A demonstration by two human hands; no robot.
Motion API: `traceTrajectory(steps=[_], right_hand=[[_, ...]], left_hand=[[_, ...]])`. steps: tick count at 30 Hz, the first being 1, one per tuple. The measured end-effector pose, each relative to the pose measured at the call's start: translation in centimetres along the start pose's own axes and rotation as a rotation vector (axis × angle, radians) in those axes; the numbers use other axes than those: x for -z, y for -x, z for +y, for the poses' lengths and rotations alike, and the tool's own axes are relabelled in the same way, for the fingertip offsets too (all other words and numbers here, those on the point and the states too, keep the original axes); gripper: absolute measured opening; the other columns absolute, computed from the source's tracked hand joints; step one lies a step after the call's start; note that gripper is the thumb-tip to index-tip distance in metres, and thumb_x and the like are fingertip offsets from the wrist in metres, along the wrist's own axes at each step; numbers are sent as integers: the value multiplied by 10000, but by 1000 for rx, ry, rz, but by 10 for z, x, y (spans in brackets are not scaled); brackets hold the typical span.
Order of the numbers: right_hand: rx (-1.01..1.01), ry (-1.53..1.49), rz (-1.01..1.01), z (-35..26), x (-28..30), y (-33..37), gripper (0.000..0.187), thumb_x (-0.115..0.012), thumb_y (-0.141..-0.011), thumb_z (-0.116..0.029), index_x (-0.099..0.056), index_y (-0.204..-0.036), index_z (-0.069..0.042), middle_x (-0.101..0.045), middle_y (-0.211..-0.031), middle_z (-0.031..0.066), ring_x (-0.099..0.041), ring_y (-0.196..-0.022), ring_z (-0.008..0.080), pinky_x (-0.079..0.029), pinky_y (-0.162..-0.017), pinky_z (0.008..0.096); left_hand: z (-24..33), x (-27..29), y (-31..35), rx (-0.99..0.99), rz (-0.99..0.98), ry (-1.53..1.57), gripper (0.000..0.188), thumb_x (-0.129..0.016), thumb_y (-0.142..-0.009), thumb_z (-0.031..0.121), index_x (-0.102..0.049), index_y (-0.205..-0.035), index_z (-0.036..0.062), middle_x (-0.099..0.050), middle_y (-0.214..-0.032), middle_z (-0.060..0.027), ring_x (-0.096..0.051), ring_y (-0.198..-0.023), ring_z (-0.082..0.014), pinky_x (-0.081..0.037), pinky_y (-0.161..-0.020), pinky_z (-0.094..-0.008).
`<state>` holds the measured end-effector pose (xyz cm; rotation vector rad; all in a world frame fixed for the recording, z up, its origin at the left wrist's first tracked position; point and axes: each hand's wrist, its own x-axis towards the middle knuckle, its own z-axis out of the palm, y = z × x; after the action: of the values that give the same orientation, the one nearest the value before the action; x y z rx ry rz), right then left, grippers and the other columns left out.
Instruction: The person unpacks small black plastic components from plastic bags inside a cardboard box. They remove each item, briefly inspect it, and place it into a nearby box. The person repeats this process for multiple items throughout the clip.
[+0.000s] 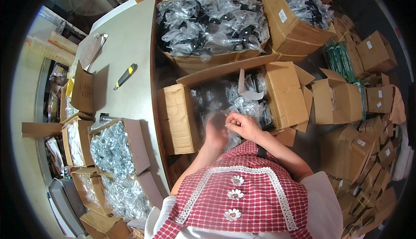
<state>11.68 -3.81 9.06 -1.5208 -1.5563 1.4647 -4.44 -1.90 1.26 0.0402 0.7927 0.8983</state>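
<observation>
My right hand (243, 124) is over the near side of an open cardboard box, its fingers curled and pinched together. Whatever lies between those fingertips is too small to make out. Close beside it, my left hand (216, 131) is smeared by motion, so its fingers do not show clearly. Clear plastic (233, 140) shows just below and between the two hands. Inside the box, plastic-wrapped dark parts (245, 103) lie in a loose pile. A bent white strip of card (249, 91) sticks up among them.
A large carton of bagged black parts (212, 20) stands beyond, with another carton (288, 22) to its right. On the grey table (125, 104) at left lie a yellow-and-black utility knife (125, 77) and boxes of bagged metal parts (110, 148). Cardboard boxes (346, 152) crowd the right.
</observation>
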Motion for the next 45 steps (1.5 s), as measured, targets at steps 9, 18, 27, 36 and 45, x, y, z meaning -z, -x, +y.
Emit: traceTrajectory(steps=[9,18,27,36,45], right_hand=[[183,361,241,8,-10,-2,173,-728,-899,-183,-624,-941,-52,-619,-652,49,-624,-598,160,-483,-565,334],[-8,269,197,2,28,3,484,-745,-851,-380,-557,-1209,-112,-666,-776,122,-671,-724,309,-518,-662,419],[-7,745,-17,-8,47,32,503,-716,-859,-390,-602,-1277,-135,-727,-899,197,-695,-882,426,-524,-794,534],[425,612,350,37,76,76,169,-679,-763,-118,-678,-931,-107,-639,-759,87,-653,-710,316,-506,-624,449],[246,542,766,82,122,118,164,-695,-853,-70,-745,-1010,-73,-728,-921,122,-711,-806,311,-569,-693,414]], left_hand=[[-8,-15,-3,205,9,-20,313,-411,-1030,386,-631,-1064,165,-680,-1041,22,-637,-1040,-146,-463,-822,-268],[-26,9,-19,262,20,-25,287,-478,-1011,310,-651,-1156,132,-688,-1050,-2,-612,-949,-144,-445,-823,-298],[-19,-34,18,475,-45,-318,249,-571,-973,182,-652,-1138,14,-678,-1095,-75,-623,-991,-188,-494,-845,-330],[2,-125,55,268,-322,-702,364,-708,-925,194,-637,-1223,-3,-606,-1285,-121,-611,-1135,-225,-487,-965,-358],[-36,-134,13,-203,-540,-1727,535,-731,-871,411,-667,-1271,60,-700,-1133,-210,-616,-1084,-371,-469,-972,-450]])
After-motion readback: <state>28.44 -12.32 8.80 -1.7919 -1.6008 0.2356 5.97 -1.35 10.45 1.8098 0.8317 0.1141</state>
